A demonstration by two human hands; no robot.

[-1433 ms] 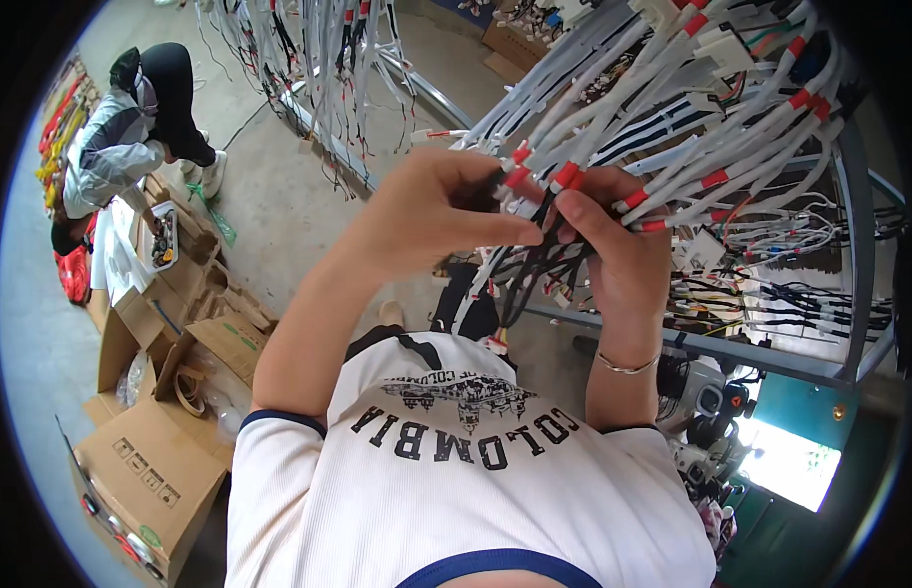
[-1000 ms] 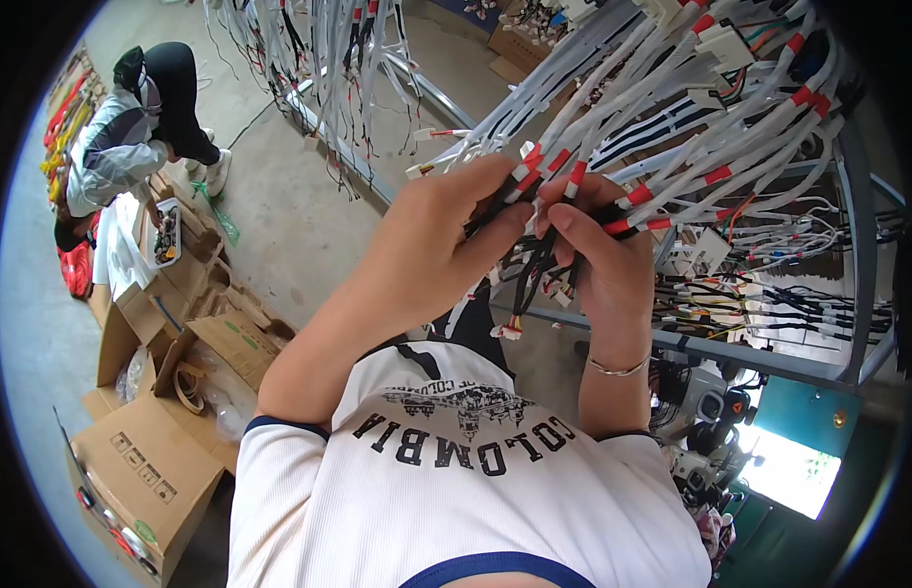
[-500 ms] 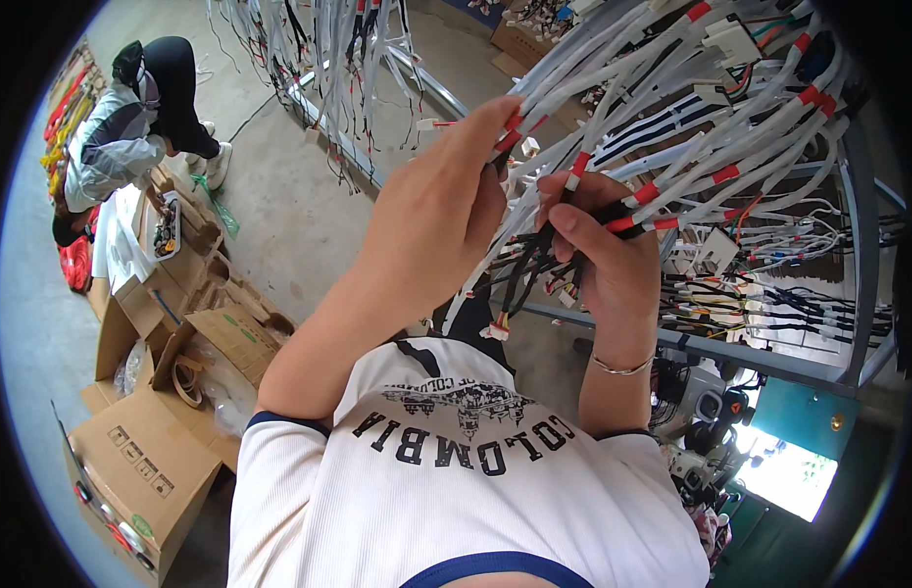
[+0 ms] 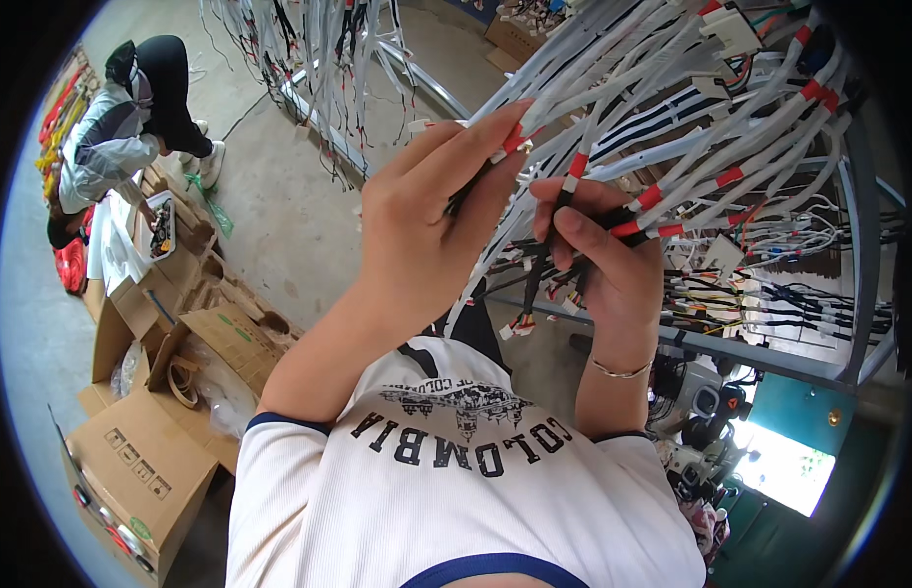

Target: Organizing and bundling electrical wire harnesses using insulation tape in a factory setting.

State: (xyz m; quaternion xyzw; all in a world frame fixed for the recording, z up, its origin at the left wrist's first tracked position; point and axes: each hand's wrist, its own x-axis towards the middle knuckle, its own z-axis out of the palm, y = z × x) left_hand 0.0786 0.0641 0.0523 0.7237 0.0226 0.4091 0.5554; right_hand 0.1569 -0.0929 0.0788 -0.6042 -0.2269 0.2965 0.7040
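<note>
Both hands are raised among white-sleeved wire harnesses (image 4: 671, 137) banded with red and black tape. My left hand (image 4: 426, 201) is closed, fingers pinching red-taped harness ends at its fingertips. Dark wire shows under its curled fingers. My right hand (image 4: 608, 235) is closed around several harnesses where their red bands meet black-wrapped ends. One harness end (image 4: 536, 284) hangs down beside the right thumb and finishes in a small white connector (image 4: 519, 325). White strands pass behind and between the two hands, and the exact grip on each strand is partly hidden.
More harnesses hang on a metal frame (image 4: 853, 265) at right and on another rack (image 4: 323, 122) at upper left. Open cardboard boxes (image 4: 132, 461) stand at lower left. A person (image 4: 123, 127) bends over a white tray (image 4: 162, 225) at far left. Machines (image 4: 701, 402) stand at lower right.
My left hand has shifted slightly left and its fingers have straightened around the red-taped ends. The dangling connector end has swung right, closer to my right hand.
</note>
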